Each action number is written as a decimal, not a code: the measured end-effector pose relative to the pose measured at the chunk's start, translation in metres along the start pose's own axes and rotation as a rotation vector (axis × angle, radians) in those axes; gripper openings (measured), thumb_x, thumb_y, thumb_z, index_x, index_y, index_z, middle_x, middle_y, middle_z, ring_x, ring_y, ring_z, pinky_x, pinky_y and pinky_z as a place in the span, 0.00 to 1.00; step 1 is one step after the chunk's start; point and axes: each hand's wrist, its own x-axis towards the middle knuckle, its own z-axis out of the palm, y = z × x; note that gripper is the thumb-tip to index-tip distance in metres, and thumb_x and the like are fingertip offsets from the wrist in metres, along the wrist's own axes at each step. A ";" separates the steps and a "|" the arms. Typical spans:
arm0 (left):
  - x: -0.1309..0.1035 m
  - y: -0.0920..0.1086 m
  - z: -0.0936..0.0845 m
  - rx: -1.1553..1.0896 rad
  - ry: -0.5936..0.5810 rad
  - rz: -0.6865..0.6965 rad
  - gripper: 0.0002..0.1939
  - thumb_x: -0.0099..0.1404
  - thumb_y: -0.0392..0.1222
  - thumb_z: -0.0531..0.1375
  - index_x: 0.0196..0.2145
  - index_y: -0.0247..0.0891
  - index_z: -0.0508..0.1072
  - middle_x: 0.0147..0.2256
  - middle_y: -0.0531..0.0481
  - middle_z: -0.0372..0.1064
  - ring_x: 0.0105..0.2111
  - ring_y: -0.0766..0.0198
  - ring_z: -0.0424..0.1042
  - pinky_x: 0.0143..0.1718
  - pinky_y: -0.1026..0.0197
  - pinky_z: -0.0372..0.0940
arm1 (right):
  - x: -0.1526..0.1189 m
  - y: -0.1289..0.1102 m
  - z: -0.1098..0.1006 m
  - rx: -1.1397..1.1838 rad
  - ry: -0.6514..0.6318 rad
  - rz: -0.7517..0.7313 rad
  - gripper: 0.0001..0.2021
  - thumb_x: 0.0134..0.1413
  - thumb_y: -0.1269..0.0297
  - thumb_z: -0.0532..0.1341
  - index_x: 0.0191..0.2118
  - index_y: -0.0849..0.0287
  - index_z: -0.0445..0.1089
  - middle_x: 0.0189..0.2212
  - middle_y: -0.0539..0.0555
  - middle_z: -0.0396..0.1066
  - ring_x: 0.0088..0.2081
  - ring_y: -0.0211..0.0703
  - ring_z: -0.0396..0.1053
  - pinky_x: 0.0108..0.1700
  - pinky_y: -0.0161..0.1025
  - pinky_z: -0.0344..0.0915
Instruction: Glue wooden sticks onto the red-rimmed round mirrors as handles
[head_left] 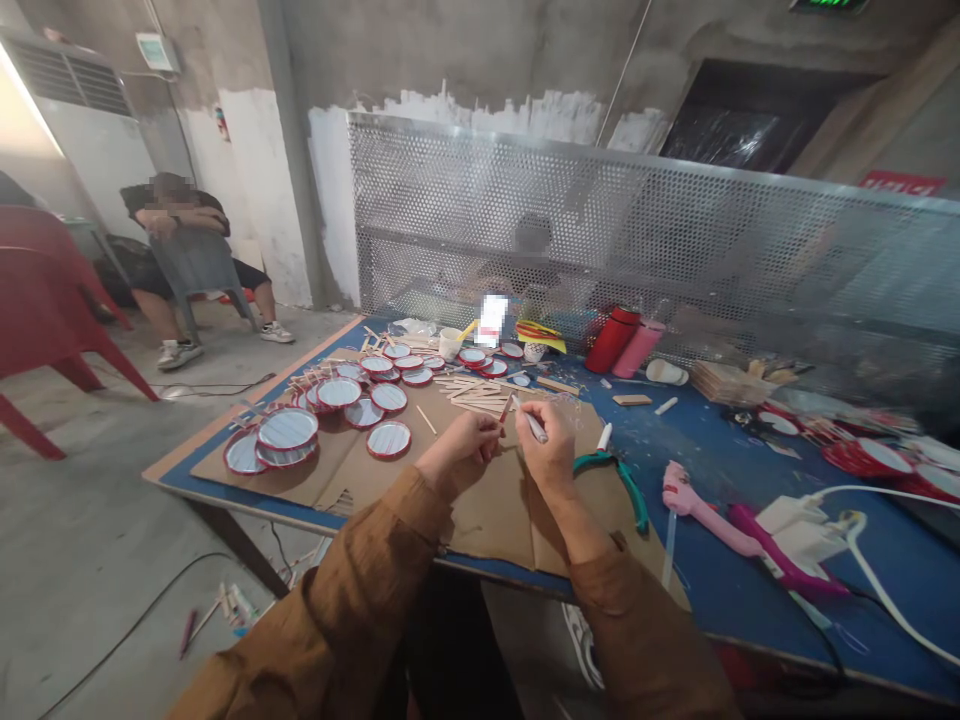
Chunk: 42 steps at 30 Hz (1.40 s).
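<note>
Some bare cardboard edge (495,545) fronts left hand (468,446), fingers clamped on stick (507,409), and right hand (553,446), on marker (532,424).

The blue table (637,430) is filling the centre and right, bearing cardboard (480,510), red-rimmed discs (337,392) centre-left and red and pink bottles (613,340) right of centre.

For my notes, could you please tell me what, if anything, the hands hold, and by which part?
The right hand holds a white pen by its barrel; the left hand pinches a reddish stick by one end.
</note>
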 end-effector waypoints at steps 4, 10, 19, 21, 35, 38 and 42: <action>0.000 0.000 0.000 0.002 -0.003 0.004 0.05 0.60 0.32 0.54 0.27 0.33 0.68 0.15 0.56 0.62 0.12 0.74 0.60 0.15 0.71 0.53 | 0.000 0.000 0.000 0.007 0.004 0.018 0.06 0.57 0.61 0.57 0.35 0.57 0.68 0.29 0.52 0.71 0.32 0.41 0.69 0.37 0.38 0.65; 0.000 -0.001 -0.001 0.001 -0.003 0.019 0.04 0.59 0.32 0.55 0.27 0.33 0.68 0.15 0.57 0.62 0.12 0.74 0.60 0.15 0.71 0.52 | 0.000 0.001 0.000 0.014 0.000 0.014 0.06 0.57 0.62 0.57 0.35 0.57 0.68 0.29 0.52 0.71 0.31 0.41 0.69 0.36 0.37 0.65; -0.001 0.000 0.000 -0.011 0.008 0.020 0.05 0.60 0.33 0.55 0.27 0.33 0.68 0.14 0.56 0.61 0.13 0.74 0.60 0.15 0.71 0.52 | 0.001 0.002 -0.001 0.005 -0.003 0.009 0.06 0.57 0.61 0.57 0.34 0.57 0.69 0.30 0.53 0.72 0.33 0.42 0.69 0.38 0.39 0.65; -0.001 0.000 0.000 -0.016 0.015 0.020 0.05 0.60 0.33 0.55 0.27 0.33 0.69 0.14 0.57 0.60 0.12 0.74 0.59 0.15 0.71 0.51 | 0.001 0.001 -0.001 0.008 0.024 0.014 0.06 0.57 0.62 0.57 0.35 0.57 0.69 0.30 0.53 0.72 0.33 0.42 0.69 0.38 0.38 0.65; -0.001 0.000 0.000 0.012 0.015 0.015 0.06 0.60 0.31 0.54 0.28 0.33 0.68 0.16 0.56 0.62 0.13 0.74 0.60 0.15 0.71 0.53 | 0.001 0.002 0.000 -0.006 0.017 -0.025 0.05 0.57 0.62 0.57 0.34 0.57 0.68 0.29 0.53 0.72 0.33 0.42 0.69 0.39 0.39 0.66; -0.001 0.001 0.000 0.011 0.027 0.011 0.05 0.60 0.31 0.54 0.28 0.33 0.69 0.16 0.56 0.62 0.13 0.74 0.60 0.16 0.71 0.53 | 0.001 0.003 0.000 -0.002 0.023 -0.008 0.06 0.57 0.61 0.57 0.34 0.57 0.69 0.29 0.53 0.72 0.32 0.42 0.69 0.38 0.40 0.66; -0.001 0.002 0.000 -0.004 0.058 -0.015 0.04 0.61 0.33 0.55 0.30 0.32 0.69 0.17 0.55 0.63 0.13 0.73 0.61 0.16 0.70 0.54 | 0.000 0.004 -0.001 0.035 0.072 0.084 0.07 0.57 0.60 0.57 0.35 0.57 0.69 0.29 0.52 0.72 0.30 0.41 0.69 0.35 0.38 0.67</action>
